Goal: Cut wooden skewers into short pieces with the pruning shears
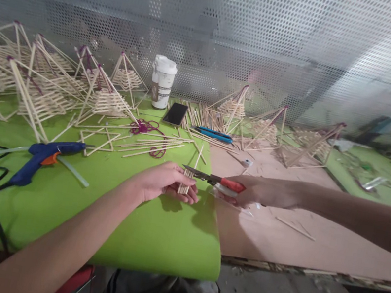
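- Left hand (169, 182): thumb and fingers closed around a small bundle of short, pale wooden sticks (183, 187), the thumb lying across its front.
- Right hand (253, 192): fingers curled around the handles of red-handled metal scissors (214, 180), partly hidden; blades at the bundle's upper end, contact uncertain.
- Bundle: sticks side by side, one longer stick (199, 156) projecting above, held over the bright green table covering (149, 246) near its right edge.
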Available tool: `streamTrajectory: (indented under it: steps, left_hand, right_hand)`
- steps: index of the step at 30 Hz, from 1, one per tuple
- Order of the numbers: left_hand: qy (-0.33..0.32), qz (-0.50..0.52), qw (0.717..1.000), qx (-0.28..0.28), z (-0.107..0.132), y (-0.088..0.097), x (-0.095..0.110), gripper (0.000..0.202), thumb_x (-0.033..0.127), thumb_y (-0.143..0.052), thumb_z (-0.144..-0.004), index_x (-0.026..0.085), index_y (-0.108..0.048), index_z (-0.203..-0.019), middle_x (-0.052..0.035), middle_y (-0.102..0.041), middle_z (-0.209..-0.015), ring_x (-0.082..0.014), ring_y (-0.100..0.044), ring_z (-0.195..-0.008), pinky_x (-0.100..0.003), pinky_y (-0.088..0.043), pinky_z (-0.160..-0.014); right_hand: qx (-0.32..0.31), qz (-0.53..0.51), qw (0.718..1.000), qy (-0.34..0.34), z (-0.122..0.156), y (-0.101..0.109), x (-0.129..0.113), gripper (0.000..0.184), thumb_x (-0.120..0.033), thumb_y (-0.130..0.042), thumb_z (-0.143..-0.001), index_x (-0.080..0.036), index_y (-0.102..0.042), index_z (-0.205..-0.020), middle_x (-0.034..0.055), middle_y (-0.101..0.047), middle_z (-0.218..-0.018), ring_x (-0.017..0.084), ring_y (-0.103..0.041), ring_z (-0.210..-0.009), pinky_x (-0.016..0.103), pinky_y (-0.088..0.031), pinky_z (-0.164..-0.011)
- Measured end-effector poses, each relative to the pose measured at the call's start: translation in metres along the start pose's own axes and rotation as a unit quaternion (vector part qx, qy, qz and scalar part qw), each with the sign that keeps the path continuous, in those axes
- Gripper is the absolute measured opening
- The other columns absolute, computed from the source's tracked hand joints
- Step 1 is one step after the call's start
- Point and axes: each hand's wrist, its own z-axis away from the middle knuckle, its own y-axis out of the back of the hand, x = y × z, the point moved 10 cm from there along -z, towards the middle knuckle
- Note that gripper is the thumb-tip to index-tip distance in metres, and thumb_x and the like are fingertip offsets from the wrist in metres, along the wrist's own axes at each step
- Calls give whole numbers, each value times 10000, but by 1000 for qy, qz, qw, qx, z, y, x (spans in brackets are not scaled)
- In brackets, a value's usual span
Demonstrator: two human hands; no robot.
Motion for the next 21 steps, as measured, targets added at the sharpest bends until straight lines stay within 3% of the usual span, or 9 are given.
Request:
streamTrajectory:
  steps: [3,7,12,21]
  left_hand:
    - [-3,5,1000,-4,-3,3,-2,165,75,-691,-952,40,-796,-830,-174,-813,-855,-172,-799,-739,-199,-641,-670]
    - [-8,-4,1000,-17,-6,3,-3,178,110,-690,-963,46,-811,-850,-174,-817,-883,-166,-800,-759,-183,-639,-683]
    - [-13,-11,1000,-12,-3,1,1,185,110,-684,-965,63,-809,-836,-173,-819,-882,-162,-793,-746,-199,-641,-686]
    - [-51,-18,998,-33,5,-3,7,145,146,-691,-984,92,-824,-968,-170,-832,-1034,-184,-814,-874,-249,-663,-803]
  right_hand:
    - [24,-14,1000,4,-1,4,0,191,-264,-658,-772,-199,-499,-855,-3,-474,-804,166,-412,-738,327,-345,-687]
    - [68,-44,997,-8,1,16,2,279,-256,-700,-831,-220,-424,-807,-25,-428,-751,142,-389,-679,309,-358,-649]
    - [52,-70,996,9,1,19,4,258,-249,-698,-852,-217,-442,-839,-28,-440,-753,135,-383,-669,293,-338,-632]
    - [135,-84,986,57,14,29,-3,212,-196,-673,-762,-222,-546,-930,17,-518,-937,185,-451,-837,304,-377,-713]
